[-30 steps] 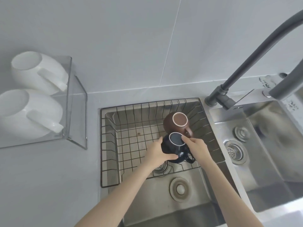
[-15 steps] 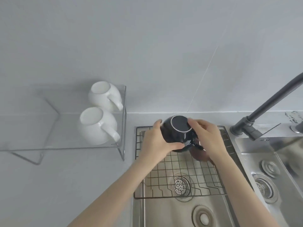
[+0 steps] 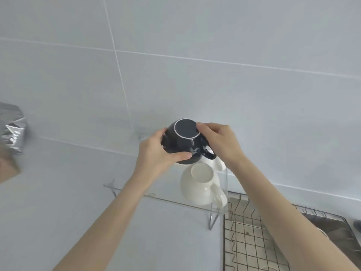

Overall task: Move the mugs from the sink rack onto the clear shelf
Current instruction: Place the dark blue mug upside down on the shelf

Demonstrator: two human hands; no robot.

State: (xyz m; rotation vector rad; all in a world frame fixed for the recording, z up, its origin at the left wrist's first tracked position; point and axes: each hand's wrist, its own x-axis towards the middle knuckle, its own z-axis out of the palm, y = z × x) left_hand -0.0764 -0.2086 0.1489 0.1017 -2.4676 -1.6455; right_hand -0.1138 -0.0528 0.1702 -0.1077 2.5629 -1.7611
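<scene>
A dark blue mug (image 3: 183, 141) hangs upside down in the air, its white-ringed base facing me and its handle to the right. My left hand (image 3: 156, 153) grips its left side and my right hand (image 3: 220, 141) holds its right side. Both hold it above the clear shelf (image 3: 156, 196). On the shelf's right part lies a white mug (image 3: 199, 184), and a second white mug (image 3: 216, 163) behind it is mostly hidden by the dark mug. The wire sink rack (image 3: 250, 241) lies at the lower right; the brown mug is out of sight.
A crumpled silver foil bag (image 3: 11, 130) stands at the left edge on the pale counter. The tiled wall rises right behind the shelf. The shelf's left part is bare. My right forearm crosses over the rack.
Both hands have lifted the dark blue mug out of the sink rack and carried it left and up to above the clear shelf. My view has swung left, away from the sink.
</scene>
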